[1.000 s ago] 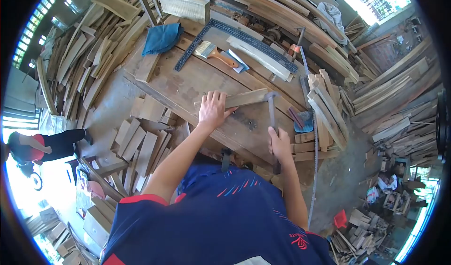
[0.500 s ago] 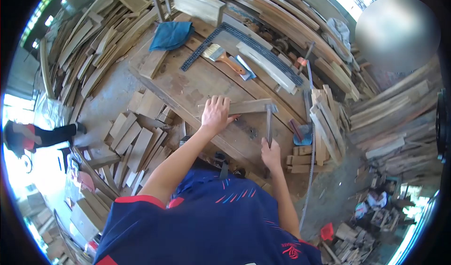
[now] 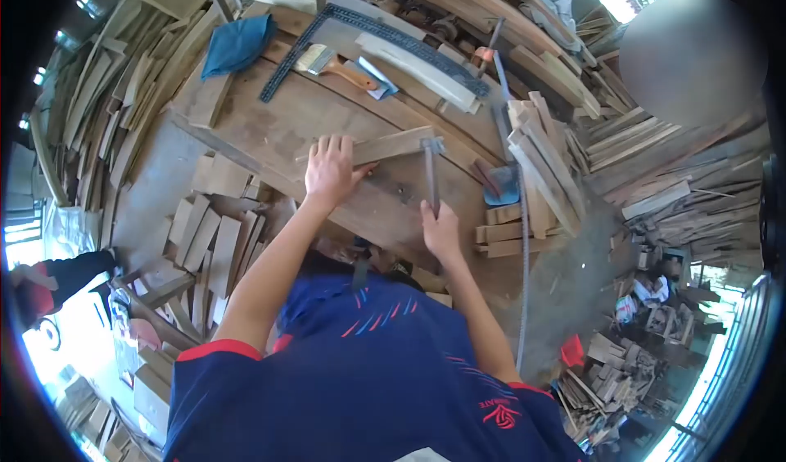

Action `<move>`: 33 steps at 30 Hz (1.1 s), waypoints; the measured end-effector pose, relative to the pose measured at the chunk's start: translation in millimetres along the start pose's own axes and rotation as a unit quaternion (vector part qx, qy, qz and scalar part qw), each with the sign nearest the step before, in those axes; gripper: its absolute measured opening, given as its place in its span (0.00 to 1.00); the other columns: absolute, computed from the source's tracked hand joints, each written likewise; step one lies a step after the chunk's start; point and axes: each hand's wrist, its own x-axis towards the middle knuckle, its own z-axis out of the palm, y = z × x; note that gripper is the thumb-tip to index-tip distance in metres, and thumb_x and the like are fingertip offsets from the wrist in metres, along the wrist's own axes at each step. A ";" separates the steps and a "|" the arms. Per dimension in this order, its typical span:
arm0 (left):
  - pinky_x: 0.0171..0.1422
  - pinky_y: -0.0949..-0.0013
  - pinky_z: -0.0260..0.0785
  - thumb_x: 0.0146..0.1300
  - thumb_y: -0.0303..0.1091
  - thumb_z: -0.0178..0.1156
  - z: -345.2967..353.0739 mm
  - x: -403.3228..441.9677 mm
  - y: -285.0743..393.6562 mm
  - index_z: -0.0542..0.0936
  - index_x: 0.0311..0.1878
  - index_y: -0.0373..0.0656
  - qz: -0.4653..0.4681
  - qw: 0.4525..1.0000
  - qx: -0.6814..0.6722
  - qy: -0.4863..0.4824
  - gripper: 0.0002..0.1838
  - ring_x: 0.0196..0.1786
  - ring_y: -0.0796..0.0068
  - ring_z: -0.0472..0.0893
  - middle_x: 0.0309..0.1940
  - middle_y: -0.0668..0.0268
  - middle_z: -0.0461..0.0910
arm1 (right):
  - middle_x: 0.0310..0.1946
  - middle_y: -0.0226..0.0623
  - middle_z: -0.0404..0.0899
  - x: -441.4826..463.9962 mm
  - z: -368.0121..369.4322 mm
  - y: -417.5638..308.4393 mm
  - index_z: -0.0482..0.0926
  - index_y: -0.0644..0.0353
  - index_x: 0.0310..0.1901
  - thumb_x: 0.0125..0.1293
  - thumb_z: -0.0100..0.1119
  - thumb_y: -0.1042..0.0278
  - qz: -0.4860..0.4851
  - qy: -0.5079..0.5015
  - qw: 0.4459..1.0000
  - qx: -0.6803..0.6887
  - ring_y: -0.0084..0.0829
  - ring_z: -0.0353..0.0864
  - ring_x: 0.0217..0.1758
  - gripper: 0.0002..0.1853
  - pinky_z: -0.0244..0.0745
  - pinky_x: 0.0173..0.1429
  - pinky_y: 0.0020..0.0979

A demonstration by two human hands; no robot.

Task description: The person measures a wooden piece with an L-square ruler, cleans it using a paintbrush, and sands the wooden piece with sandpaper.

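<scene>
Everything on the worktop [image 3: 266, 135] sits further left and higher than half a second ago — both hands, the strip and the hammer shifted along with it, their arrangement much the same. Wooden strip [image 3: 397, 144] lies on the worktop near the middle of the frame, slanting up to the right. Left hand [image 3: 330, 171]: grip clamped on the strip's left end, fingers over the top, thumb out to the right. Right hand [image 3: 440, 231]: grip closed round the handle of the hammer [image 3: 432, 180], whose head is at the strip's right end; contact between the two cannot be made out. Upper middle: black carpenter's square [image 3: 409, 41], with the paintbrush [image 3: 350, 72] inside its angle. Upper left: folded blue cloth [image 3: 237, 46]. Right of centre: blue pad [image 3: 502, 185], just beside upright wood pieces [image 3: 542, 159]. Left edge — another person [image 3: 70, 280], partly visible.
</scene>
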 end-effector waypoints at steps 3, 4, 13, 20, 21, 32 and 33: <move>0.63 0.52 0.71 0.58 0.61 0.74 -6.3 -4.6 -16.9 0.80 0.54 0.44 0.027 0.998 0.011 0.049 0.33 0.61 0.56 0.79 0.52 0.59 0.82 | 0.33 0.64 0.84 5.1 19.6 4.3 0.82 0.69 0.44 0.79 0.61 0.52 -0.032 0.005 0.999 0.041 0.59 0.89 0.40 0.22 0.79 0.45 0.50; 0.64 0.52 0.72 0.59 0.61 0.74 -13.2 1.2 -18.1 0.81 0.54 0.44 0.006 0.999 0.010 0.046 0.32 0.60 0.56 0.79 0.51 0.59 0.82 | 0.32 0.64 0.83 9.9 5.6 4.6 0.82 0.69 0.43 0.78 0.61 0.51 -0.035 0.020 0.999 0.031 0.56 0.89 0.39 0.22 0.79 0.45 0.51; 0.63 0.53 0.72 0.59 0.60 0.75 -1.4 -0.1 -0.8 0.83 0.53 0.44 0.006 0.998 -0.022 0.058 0.30 0.58 0.55 0.80 0.49 0.59 0.82 | 0.23 0.58 0.78 -3.9 -32.2 -37.0 0.76 0.67 0.37 0.80 0.60 0.58 -0.149 0.091 0.985 0.018 0.65 0.83 0.32 0.19 0.71 0.36 0.54; 0.63 0.53 0.72 0.59 0.60 0.75 -3.1 1.3 -11.8 0.83 0.54 0.44 0.020 0.997 -0.013 0.075 0.31 0.58 0.55 0.80 0.50 0.59 0.82 | 0.26 0.61 0.80 1.1 2.4 -4.0 0.78 0.68 0.38 0.78 0.61 0.56 -0.078 0.061 0.995 0.009 0.64 0.84 0.35 0.19 0.74 0.40 0.53; 0.63 0.53 0.72 0.58 0.60 0.75 -2.7 -2.1 -13.7 0.83 0.54 0.44 0.022 0.996 -0.010 0.080 0.31 0.58 0.55 0.80 0.49 0.59 0.82 | 0.26 0.61 0.80 -1.0 -2.2 -12.9 0.78 0.68 0.38 0.78 0.61 0.56 -0.076 0.054 0.995 0.018 0.64 0.84 0.35 0.19 0.74 0.40 0.53; 0.60 0.54 0.72 0.61 0.58 0.74 -5.1 -1.3 -12.4 0.82 0.52 0.45 0.041 0.996 -0.023 0.081 0.28 0.56 0.57 0.80 0.48 0.61 0.81 | 0.24 0.56 0.78 12.3 -18.1 -28.7 0.78 0.67 0.37 0.84 0.49 0.43 -0.094 0.084 0.991 0.050 0.59 0.82 0.31 0.30 0.73 0.39 0.53; 0.60 0.54 0.72 0.61 0.58 0.74 -5.2 -1.4 -12.7 0.82 0.52 0.45 0.041 0.996 -0.025 0.081 0.28 0.56 0.57 0.80 0.48 0.61 0.81 | 0.24 0.56 0.79 13.6 -10.9 -16.9 0.78 0.67 0.37 0.85 0.48 0.42 -0.100 0.097 0.990 0.015 0.59 0.82 0.30 0.30 0.73 0.39 0.53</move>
